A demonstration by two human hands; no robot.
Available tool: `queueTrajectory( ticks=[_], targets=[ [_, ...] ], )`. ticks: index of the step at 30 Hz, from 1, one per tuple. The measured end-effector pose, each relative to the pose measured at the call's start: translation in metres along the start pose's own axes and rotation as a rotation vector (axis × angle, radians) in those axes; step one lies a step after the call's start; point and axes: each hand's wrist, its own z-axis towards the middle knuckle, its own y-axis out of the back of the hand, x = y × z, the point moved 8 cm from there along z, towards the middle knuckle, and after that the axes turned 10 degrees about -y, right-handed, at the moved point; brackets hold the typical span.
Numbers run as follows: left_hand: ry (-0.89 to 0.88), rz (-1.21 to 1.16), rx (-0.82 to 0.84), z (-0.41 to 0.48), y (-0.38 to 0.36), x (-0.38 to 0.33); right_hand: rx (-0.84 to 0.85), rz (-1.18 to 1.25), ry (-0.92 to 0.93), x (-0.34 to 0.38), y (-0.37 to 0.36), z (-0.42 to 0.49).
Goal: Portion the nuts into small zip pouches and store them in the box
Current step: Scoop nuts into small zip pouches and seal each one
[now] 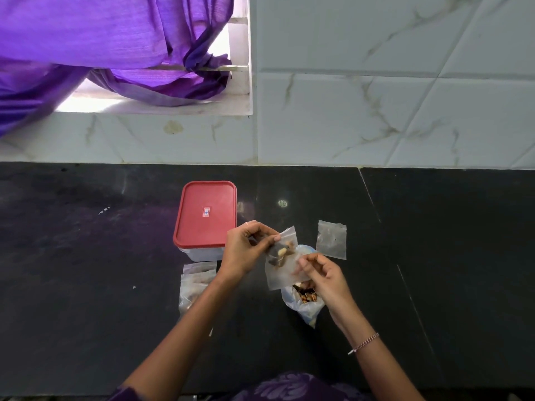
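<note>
Left hand and right hand are both pinching one zip pouch, nuts inside, above the open nut bag. Likely sealing now. Next: pressing the zip closed, then unlidding the box, which is sitting closed nearby.

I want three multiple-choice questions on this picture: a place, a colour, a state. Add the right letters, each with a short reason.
1. Where is the empty pouch?
A) on the window sill
B) on the counter, right of the box
C) on the floor

2. The lid has which colour?
A) blue
B) red
C) green

3. The held pouch is:
A) empty
B) partly filled with nuts
C) inside the box

1 B: it lies flat on the dark counter.
2 B: it is plainly red.
3 B: nuts show through it.
</note>
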Motion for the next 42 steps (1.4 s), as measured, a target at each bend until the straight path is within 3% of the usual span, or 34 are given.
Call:
queueTrajectory(
  ticks=[3, 7, 10, 16, 21, 25, 33, 42],
  targets=[
    [0.068, -0.150, 0.010, -0.002, -0.004, 0.000, -0.060, 0.091, 0.019, 0.000, 0.002, 0.000],
    [0.326, -0.524, -0.079, -0.014, -0.018, 0.013, -0.130, 0.195, 0.036, -0.001, 0.004, 0.002],
    [0.407, -0.620, -0.154, -0.022, -0.021, 0.024, -0.157, 0.202, 0.057, -0.002, 0.008, 0.001],
    [0.341, -0.535, -0.213, -0.026, -0.014, 0.022, -0.061, 0.132, -0.060, -0.014, 0.002, 0.007],
    [0.218, -0.445, -0.106, -0.024, -0.016, 0.010, 0.035, 0.034, 0.048, 0.017, -0.006, 0.010],
    [0.108, -0.413, -0.001, -0.022, -0.017, -0.006, 0.168, 0.033, 0.012, 0.033, -0.020, 0.011],
    [0.039, -0.146, -0.024, -0.022, -0.007, -0.017, 0.109, 0.119, -0.055, 0.024, -0.025, 0.011],
    [0.018, -0.196, -0.126, -0.030, -0.005, -0.015, 0.022, 0.230, -0.038, 0.020, -0.023, 0.008]
  ],
)
